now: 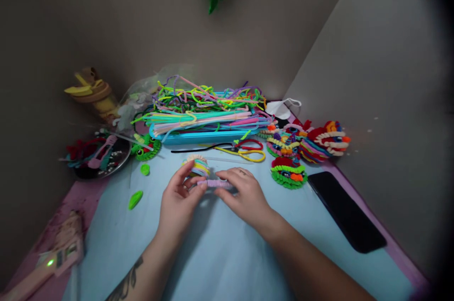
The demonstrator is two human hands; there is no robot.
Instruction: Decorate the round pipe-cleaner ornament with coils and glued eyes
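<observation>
On the pale blue table [220,253], just in front of us, we see 2 bare hands meeting over a small lilac coil of pipe cleaner [217,183]. The coil lies flat, its long axis running left to right across the table, roughly parallel to the near edge; one end points toward the left hand [179,201], the other toward the right hand [244,197]. The left hand pinches the coil's left end between thumb and fingertips. The right hand covers the other end with curled fingers, grasping it from above.

Touching the coil's left end, just behind the left thumb, stands a small round stack of pastel rings [197,164], upright, which the left fingers also touch.

Behind the hands lies a red and yellow pair of scissors [248,149], and behind that a blue tray [198,137] heaped with loose pipe cleaners [205,102] in many colours. To the right sit 3 or more finished fuzzy figures [294,149], and near them a black phone [345,211] lies flat by the table's right edge. On the left we see 2 green scraps [135,199] and a dark dish [102,159] of oddments.
</observation>
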